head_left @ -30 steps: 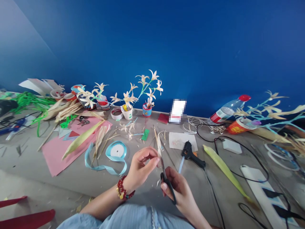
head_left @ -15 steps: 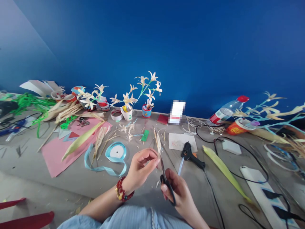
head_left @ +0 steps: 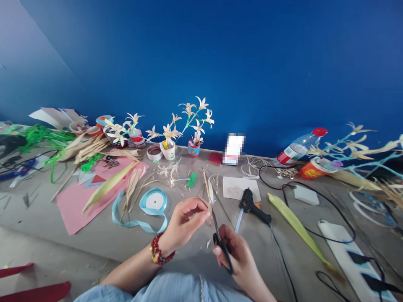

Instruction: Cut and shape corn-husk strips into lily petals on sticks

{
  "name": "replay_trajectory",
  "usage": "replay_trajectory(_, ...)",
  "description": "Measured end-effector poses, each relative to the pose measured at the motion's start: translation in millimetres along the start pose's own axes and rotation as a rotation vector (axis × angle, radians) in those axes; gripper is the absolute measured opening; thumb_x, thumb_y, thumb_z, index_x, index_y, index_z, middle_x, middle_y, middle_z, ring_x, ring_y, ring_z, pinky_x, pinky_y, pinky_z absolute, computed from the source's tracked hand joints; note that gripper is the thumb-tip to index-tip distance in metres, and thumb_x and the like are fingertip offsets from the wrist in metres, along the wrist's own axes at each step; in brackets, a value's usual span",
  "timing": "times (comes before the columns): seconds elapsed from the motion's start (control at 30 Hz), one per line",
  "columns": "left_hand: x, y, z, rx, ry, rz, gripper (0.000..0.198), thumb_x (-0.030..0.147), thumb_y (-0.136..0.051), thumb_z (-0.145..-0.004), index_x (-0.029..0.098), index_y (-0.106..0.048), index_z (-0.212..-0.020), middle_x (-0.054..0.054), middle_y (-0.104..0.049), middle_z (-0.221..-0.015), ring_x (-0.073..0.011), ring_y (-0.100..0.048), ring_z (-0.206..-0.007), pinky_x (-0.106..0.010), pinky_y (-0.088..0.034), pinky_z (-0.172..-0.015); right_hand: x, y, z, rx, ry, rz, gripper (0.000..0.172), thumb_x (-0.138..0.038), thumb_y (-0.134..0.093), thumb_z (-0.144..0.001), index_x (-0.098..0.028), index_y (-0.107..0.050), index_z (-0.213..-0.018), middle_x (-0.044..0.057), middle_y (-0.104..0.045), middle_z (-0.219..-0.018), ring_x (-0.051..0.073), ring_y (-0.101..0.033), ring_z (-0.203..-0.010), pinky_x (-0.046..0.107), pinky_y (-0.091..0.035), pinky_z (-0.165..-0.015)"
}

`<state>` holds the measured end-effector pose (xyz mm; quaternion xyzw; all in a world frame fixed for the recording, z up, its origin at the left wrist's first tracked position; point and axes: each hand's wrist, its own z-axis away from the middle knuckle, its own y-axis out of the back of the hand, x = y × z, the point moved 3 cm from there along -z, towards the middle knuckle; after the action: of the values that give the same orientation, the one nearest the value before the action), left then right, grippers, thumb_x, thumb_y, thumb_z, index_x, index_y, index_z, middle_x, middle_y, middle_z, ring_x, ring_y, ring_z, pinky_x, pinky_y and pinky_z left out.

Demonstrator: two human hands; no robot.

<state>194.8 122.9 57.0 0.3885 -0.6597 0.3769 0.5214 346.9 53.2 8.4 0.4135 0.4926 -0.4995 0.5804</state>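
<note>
1. Husk strip (head_left: 210, 196): pale cream, narrow, dry-looking. Held upright above the table (head_left: 94, 235), upper end tapering to a point, lower end pinched between thumb and fingertips of the left hand (head_left: 185, 219).
2. Scissors (head_left: 221, 243): black loop handles, slim metal blades. Gripped in the right hand (head_left: 236, 256), blades pointing up and away, meeting the strip just beside the left fingertips. Blade opening too small to judge.

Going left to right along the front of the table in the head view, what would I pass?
Pink paper, blue ribbon roll, left hand pinching a pale husk strip, right hand holding scissors, black glue gun, long green leaf, white power strip.
</note>
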Motion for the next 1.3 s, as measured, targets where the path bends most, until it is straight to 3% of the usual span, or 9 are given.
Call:
replay_trajectory(0.27, 1, -1.2, 0, -0.052, 0.002, 0.011, 0.02, 0.026, -0.061, -0.091, 0.015, -0.06, -0.074, -0.004, -0.061, -0.078, -0.0138, -0.06, -0.07, -0.026, -0.047, -0.069, -7, 4, -1, -0.02, 0.028, -0.001, 0.056, -0.073, -0.067, -0.072, -0.023, -0.044, -0.071, -0.004, -0.048, -0.058, 0.012, -0.042, -0.05, 0.024, -0.028, -0.048)
replay_trajectory(0.5, 3, -2.4, 1, -0.049, 0.043, 0.039, 0.026, 0.035, -0.059, -0.092, 0.015, -0.061, -0.075, -0.004, -0.061, -0.076, -0.0146, -0.06, -0.068, -0.025, -0.047, -0.067, -9, 1, 3, -0.071, 0.025, -0.042, 0.057, -0.075, -0.066, -0.072, -0.021, -0.048, -0.073, -0.003, -0.052, -0.061, 0.013, -0.043, -0.053, 0.025, -0.029, -0.051)
replay_trajectory(0.87, 4, -9.3, 2, 0.045, 0.017, 0.145, 0.026, 0.033, -0.058, -0.094, 0.015, -0.058, -0.076, -0.003, -0.06, -0.071, -0.0143, -0.059, -0.067, -0.027, -0.047, -0.068, -7, -3, 2, -0.037, 0.045, -0.039, 0.055, -0.073, -0.066, -0.075, -0.021, -0.047, -0.076, -0.003, -0.05, -0.065, 0.013, -0.043, -0.056, 0.026, -0.029, -0.053)
replay_trajectory(1.3, 4, -14.5, 6, 0.124, -0.037, 0.019, 0.022, 0.026, -0.054, -0.096, 0.015, -0.056, -0.077, -0.002, -0.058, -0.076, -0.0114, -0.058, -0.064, -0.024, -0.047, -0.065, -5, -8, 2, -0.046, 0.084, -0.118, 0.05, -0.066, -0.068, -0.079, -0.02, -0.05, -0.08, -0.003, -0.05, -0.065, 0.011, -0.044, -0.055, 0.023, -0.033, -0.051)
